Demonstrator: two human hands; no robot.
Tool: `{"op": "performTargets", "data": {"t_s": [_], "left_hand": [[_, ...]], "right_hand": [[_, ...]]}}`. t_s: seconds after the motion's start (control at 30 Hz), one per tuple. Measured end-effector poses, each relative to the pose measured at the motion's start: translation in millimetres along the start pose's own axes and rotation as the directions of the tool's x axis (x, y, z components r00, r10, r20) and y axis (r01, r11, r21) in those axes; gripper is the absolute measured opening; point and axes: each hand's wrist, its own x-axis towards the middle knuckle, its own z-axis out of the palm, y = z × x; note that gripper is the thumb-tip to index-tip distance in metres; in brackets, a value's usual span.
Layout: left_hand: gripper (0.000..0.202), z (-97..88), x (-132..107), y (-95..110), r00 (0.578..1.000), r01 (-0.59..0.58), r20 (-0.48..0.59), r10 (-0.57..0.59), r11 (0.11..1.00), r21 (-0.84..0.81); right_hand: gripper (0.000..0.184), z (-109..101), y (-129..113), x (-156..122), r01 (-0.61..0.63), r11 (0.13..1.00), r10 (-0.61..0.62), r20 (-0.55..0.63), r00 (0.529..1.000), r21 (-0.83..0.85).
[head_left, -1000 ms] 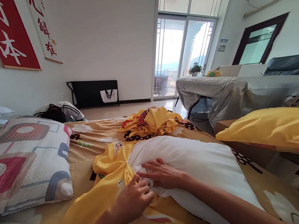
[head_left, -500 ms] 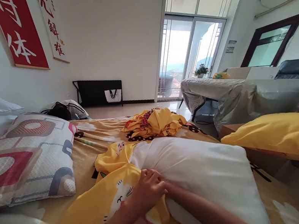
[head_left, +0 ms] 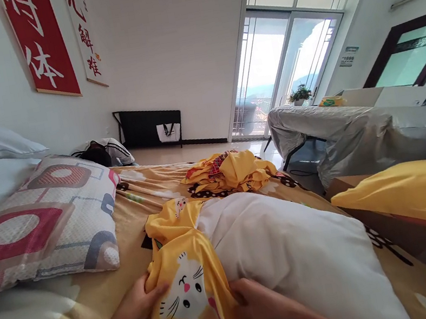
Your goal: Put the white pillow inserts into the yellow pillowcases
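A yellow pillowcase with a white rabbit face lies bunched on the bed, partly over the left end of a plain white pillow. My left hand grips the pillowcase's left edge, thumb on top and the other fingers hidden underneath. With curled fingers, my right hand holds the pillowcase's opening edge, close against the white pillow. Most of the white pillow lies outside the cloth, to the right of both hands.
A patterned pillow lies at the left, and crumpled yellow cloth sits farther back. On the right, a yellow pillow rests on a cardboard box. A plastic-covered table stands beyond the bed.
My hands were together over the pillowcase and pillow. Now they are apart, the left out on the pillowcase's left edge and the right at its opening. The view has turned slightly left.
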Motion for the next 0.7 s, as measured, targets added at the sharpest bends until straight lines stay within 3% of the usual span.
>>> {"op": "performTargets", "data": {"t_s": [0.07, 0.2, 0.3, 0.4, 0.5, 0.57, 0.63, 0.7], "left_hand": [[0.065, 17.7, 2.6, 19.9, 0.993, 0.028, 0.121, -0.015, 0.994, -0.108], [0.050, 30.3, 7.8, 33.1, 0.987, 0.124, 0.117, -0.107, 0.980, -0.157], [0.041, 20.6, 10.0, 30.0, 0.992, 0.120, 0.050, -0.112, 0.968, -0.219], [0.041, -3.0, 8.4, 33.2, 0.994, 0.069, -0.065, -0.087, 0.968, -0.242], [0.036, -21.8, 6.3, 41.4, 0.974, 0.018, -0.223, -0.032, 0.998, -0.066], [0.034, -25.1, 3.8, 41.6, 0.951, 0.010, -0.307, 0.037, 0.988, 0.151], [0.036, -24.4, -3.3, 32.9, 0.910, 0.091, -0.405, 0.088, 0.911, 0.403], [0.043, -25.1, -17.7, 16.2, 0.824, 0.220, -0.536, 0.184, 0.767, 0.603]], "right_hand": [[0.017, -3.9, -9.6, 3.7, 0.000, 0.994, -0.008, -0.066, 0.998, -0.112], [0.018, -16.1, -18.2, 12.2, 0.064, 0.991, -0.098, -0.304, 0.948, -0.121], [0.015, -25.6, -12.1, 14.3, -0.020, 0.982, -0.037, -0.294, 0.955, -0.187], [0.008, -42.1, -7.3, 7.4, -0.081, 0.975, 0.012, -0.319, 0.948, -0.205], [0.015, -53.9, -8.0, -3.8, -0.110, 0.971, 0.013, -0.415, 0.910, -0.211], [0.014, -53.8, -8.4, -9.9, -0.110, 0.955, -0.007, -0.390, 0.921, -0.277], [0.021, -50.4, -8.1, -14.4, -0.068, 0.936, -0.053, -0.329, 0.943, -0.346], [0.032, -47.2, -9.5, -17.1, -0.026, 0.901, -0.148, -0.365, 0.919, -0.432]]}}
